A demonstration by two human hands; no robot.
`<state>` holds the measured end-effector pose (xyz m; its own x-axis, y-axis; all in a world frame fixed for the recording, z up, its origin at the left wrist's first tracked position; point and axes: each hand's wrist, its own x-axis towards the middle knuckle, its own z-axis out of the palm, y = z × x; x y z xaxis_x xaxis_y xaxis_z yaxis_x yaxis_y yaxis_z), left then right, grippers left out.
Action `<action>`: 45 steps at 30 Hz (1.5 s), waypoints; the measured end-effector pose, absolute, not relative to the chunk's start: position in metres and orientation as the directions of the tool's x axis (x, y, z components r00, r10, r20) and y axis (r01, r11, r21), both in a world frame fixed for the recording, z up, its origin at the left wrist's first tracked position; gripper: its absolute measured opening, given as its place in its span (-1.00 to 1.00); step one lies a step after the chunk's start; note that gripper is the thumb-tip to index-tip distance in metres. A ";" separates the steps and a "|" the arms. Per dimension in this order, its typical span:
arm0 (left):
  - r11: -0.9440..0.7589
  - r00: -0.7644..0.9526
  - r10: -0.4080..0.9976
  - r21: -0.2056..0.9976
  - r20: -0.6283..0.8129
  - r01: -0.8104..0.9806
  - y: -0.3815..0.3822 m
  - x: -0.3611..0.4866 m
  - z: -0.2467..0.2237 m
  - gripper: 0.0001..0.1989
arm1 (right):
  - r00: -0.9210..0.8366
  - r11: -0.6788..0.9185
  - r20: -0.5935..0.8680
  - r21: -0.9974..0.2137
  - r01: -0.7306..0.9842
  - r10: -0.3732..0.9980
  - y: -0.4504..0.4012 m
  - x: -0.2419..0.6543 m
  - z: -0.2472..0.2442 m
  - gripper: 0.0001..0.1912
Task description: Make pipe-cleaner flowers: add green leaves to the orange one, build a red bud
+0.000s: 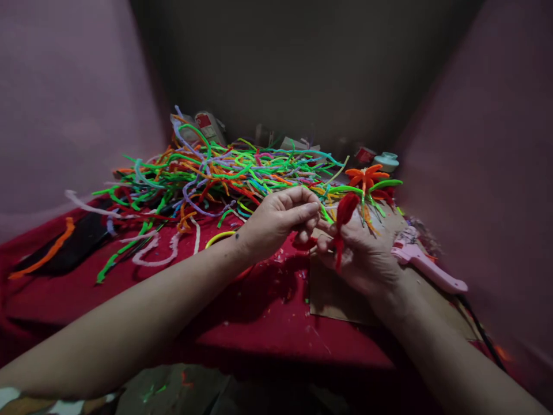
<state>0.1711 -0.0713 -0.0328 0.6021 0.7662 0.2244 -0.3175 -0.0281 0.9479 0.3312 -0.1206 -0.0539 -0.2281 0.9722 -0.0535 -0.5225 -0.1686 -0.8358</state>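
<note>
Over the middle of the red cloth, my left hand [288,218] is closed in a pinch, thumb against the fingers, next to my right hand. What lies between its fingertips is too small to make out. My right hand [360,253] is closed around a red fuzzy piece [345,213], whose rounded loop stands up above the fingers and whose thin end hangs below. More red fuzzy material shows between the two hands. An orange fuzzy flower [366,174] with green stems is just behind my right hand.
A large heap of coloured fuzzy stems [216,170] spreads behind my hands. A pink glue gun [427,265] lies at the right on cardboard [341,294]. A yellow-handled tool [220,237] is under my left wrist. A dark flat object [64,245] lies left; a teal jar [386,162] stands behind.
</note>
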 end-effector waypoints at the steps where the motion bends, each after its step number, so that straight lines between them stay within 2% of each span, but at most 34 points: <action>1: -0.006 0.609 0.760 0.940 0.227 -0.342 -0.073 0.172 -0.032 -0.87 | -0.244 -0.188 -0.064 -0.829 -0.526 0.968 -0.121 0.329 -0.055 -0.82; 3: 0.018 0.605 0.761 0.925 0.233 -0.379 -0.076 0.175 -0.031 -0.85 | -0.260 -0.201 -0.073 -0.835 -0.512 0.963 -0.120 0.328 -0.057 -0.77; 6: -0.007 0.534 0.805 0.904 0.259 -0.428 -0.071 0.174 -0.026 -0.81 | -0.262 -0.229 -0.115 -0.858 -0.460 0.958 -0.120 0.330 -0.060 -0.83; 10: -0.123 0.223 0.939 0.861 0.262 -0.493 -0.047 0.160 -0.023 -0.84 | -0.218 -0.224 -0.132 -0.851 -0.475 0.967 -0.119 0.336 -0.059 -0.88; 12: -0.239 0.042 0.958 0.871 0.284 -0.429 -0.035 0.152 -0.024 -0.88 | -0.199 -0.195 -0.106 -0.836 -0.512 0.974 -0.118 0.338 -0.058 -0.91; 14: -0.342 -0.051 0.938 0.887 0.344 -0.312 -0.030 0.148 -0.026 -0.83 | -0.157 -0.165 -0.094 -0.826 -0.539 0.983 -0.116 0.339 -0.057 -0.88; 17: -0.329 0.050 0.937 0.922 0.345 -0.206 -0.038 0.153 -0.028 -0.80 | -0.095 -0.122 -0.083 -0.827 -0.549 0.992 -0.116 0.338 -0.056 -0.84; 20: -0.263 0.292 0.901 0.940 0.320 -0.219 -0.059 0.164 -0.028 -0.82 | -0.078 -0.088 -0.056 -0.864 -0.496 0.995 -0.116 0.337 -0.057 -0.84; 23: -0.201 0.459 0.855 0.970 0.241 -0.134 -0.077 0.174 -0.025 -0.82 | -0.049 -0.046 -0.028 -0.912 -0.408 0.998 -0.117 0.337 -0.059 -0.84; 26: -0.214 0.449 0.868 0.976 0.212 -0.045 -0.085 0.177 -0.024 -0.80 | 0.002 -0.014 -0.016 -0.946 -0.324 1.000 -0.120 0.335 -0.058 -0.83; 28: -0.290 0.376 0.887 0.957 0.269 -0.003 -0.086 0.177 -0.024 -0.81 | 0.027 -0.015 -0.023 -0.966 -0.260 0.999 -0.122 0.334 -0.056 -0.82; 31: -0.517 0.308 0.828 0.850 0.469 0.096 -0.086 0.176 -0.028 -0.87 | 0.044 0.017 0.011 -0.988 -0.151 0.999 -0.127 0.331 -0.054 -0.80; 34: -0.734 0.316 0.676 0.644 0.665 0.216 -0.084 0.174 -0.032 -0.88 | 0.056 0.051 0.048 -0.997 -0.050 0.997 -0.130 0.329 -0.054 -0.80; 36: -0.811 0.342 0.585 0.529 0.735 0.250 -0.083 0.173 -0.034 -0.88 | 0.070 0.065 0.066 -0.998 0.018 0.995 -0.131 0.329 -0.054 -0.82; 39: -0.855 0.384 0.519 0.451 0.764 0.258 -0.083 0.171 -0.035 -0.90 | 0.083 0.099 0.108 -0.989 0.108 0.991 -0.131 0.329 -0.055 -0.84; 45: -0.865 0.436 0.502 0.430 0.746 0.260 -0.081 0.170 -0.034 -0.94 | 0.060 0.109 0.116 -0.988 0.109 0.991 -0.132 0.330 -0.052 -0.83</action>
